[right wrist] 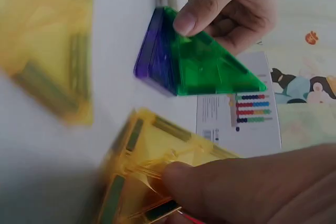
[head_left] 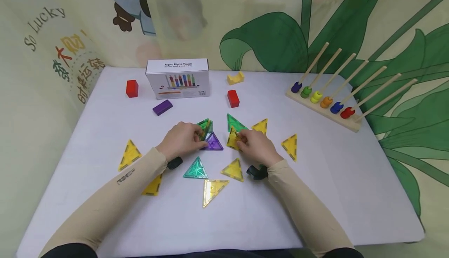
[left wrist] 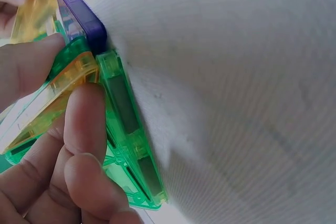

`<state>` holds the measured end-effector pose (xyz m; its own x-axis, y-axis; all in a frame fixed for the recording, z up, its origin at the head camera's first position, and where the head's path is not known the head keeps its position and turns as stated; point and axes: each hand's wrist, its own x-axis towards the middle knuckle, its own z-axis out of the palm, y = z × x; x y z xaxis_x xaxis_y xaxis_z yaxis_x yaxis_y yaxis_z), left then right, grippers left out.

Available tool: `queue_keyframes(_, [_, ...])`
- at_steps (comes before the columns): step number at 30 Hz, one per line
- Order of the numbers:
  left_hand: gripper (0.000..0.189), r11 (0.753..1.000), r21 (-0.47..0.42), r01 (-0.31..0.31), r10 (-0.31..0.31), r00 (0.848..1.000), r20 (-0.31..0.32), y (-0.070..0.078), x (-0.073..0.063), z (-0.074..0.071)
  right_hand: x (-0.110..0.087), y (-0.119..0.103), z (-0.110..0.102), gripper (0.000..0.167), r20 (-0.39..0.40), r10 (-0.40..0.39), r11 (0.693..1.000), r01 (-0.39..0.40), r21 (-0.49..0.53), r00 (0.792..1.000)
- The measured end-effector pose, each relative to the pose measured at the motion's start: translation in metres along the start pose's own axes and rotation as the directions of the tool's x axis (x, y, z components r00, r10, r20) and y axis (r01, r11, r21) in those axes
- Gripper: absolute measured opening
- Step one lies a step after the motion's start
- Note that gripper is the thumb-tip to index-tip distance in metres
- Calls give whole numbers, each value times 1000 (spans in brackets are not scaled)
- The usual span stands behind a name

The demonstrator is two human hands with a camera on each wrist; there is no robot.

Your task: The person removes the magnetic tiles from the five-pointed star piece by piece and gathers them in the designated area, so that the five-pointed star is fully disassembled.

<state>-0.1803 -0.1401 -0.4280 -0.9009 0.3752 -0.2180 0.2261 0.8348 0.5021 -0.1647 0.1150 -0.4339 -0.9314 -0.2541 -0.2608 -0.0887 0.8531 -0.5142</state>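
Note:
My left hand (head_left: 182,139) pinches a green triangular magnetic tile (right wrist: 218,69) together with a yellow one (left wrist: 52,103), thumb on the green face and fingers against the yellow. Both stand on edge. A purple triangular tile (head_left: 213,142) touches them at one end, and another green tile (left wrist: 128,124) lies behind the fingers. To the right, my right hand (head_left: 257,145) holds a yellow triangular tile (right wrist: 152,135) between thumb and fingers, tilted above the cloth; whether more than one tile is in that grip is unclear. A green triangle (head_left: 235,123) lies just beyond it.
Loose yellow triangles (head_left: 234,169) and a teal one (head_left: 196,169) lie around the hands. Farther back stand a white box (head_left: 179,80), red blocks (head_left: 132,89), a purple block (head_left: 162,107) and a yellow arch (head_left: 235,78). A bead-and-peg stand (head_left: 322,108) occupies the back right.

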Motion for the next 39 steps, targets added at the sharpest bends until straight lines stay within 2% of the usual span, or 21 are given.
queue_keyframes(4, [38,1000,-2,2,-2,1000,0,0,-1,0,-8,12,-5,29,25,4,999,-3,-47,1000])
queue_keyframes(10, [39,1000,0,4,-4,1000,-4,0,-2,-1,-16,23,-9,31,-15,45,996,-46,-72,999])
queue_keyframes(18, [36,1000,23,0,0,1000,16,1,-4,-5,-20,22,-11,33,-64,67,991,-74,-115,996])
queue_keyframes(22, [35,1000,16,-11,11,1000,8,1,-5,-5,-19,17,-10,30,-84,50,992,-59,-109,995])
queue_keyframes(27, [38,999,16,-42,42,999,-18,-1,-4,-4,-8,-4,-7,30,-52,-14,1000,13,-17,999])
queue_keyframes(31, [39,998,15,-61,61,998,-30,-1,-3,-3,10,-26,-2,47,33,-55,997,53,61,998])
queue_keyframes(35, [38,997,11,-77,77,996,-36,-3,-1,-2,30,-41,8,63,83,-82,992,73,106,993])
queue_keyframes(39, [35,995,13,-102,102,994,-46,-2,1,-1,42,-47,16,57,62,-118,987,110,115,991])
